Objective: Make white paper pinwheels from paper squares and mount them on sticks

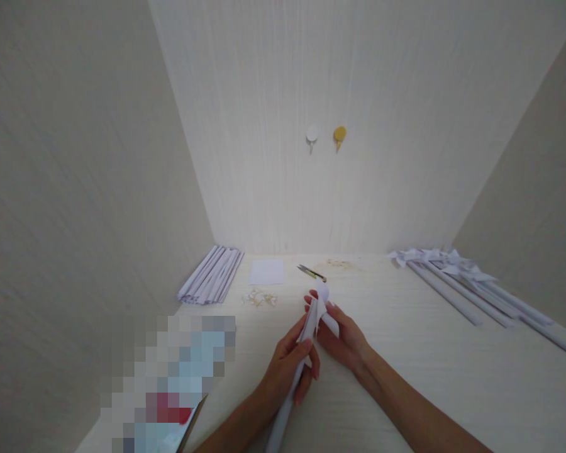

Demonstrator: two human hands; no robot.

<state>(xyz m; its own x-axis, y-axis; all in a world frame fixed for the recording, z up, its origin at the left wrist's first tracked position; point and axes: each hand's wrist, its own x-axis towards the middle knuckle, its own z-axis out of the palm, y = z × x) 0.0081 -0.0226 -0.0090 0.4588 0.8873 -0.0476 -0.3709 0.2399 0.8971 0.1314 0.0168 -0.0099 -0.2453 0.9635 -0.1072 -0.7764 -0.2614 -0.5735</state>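
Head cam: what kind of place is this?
Probably a small craft desk set in a pale alcove. Both hands, left hand and right hand, hold a paper pinwheel; finished pinwheels lie on the right, rolled paper sticks on the left, small snips behind.

Looks like a little home craft nook, a pale wood-grain worktop [405, 377] boxed in by matching panels. Two stick-on wall hooks [312, 135] sit high above the hands. Left of the left hand [287, 368] there's a stack of rolled paper tubes [212, 275]; finished paper pinwheels [457, 277] are piled well right of the right hand [344, 333].
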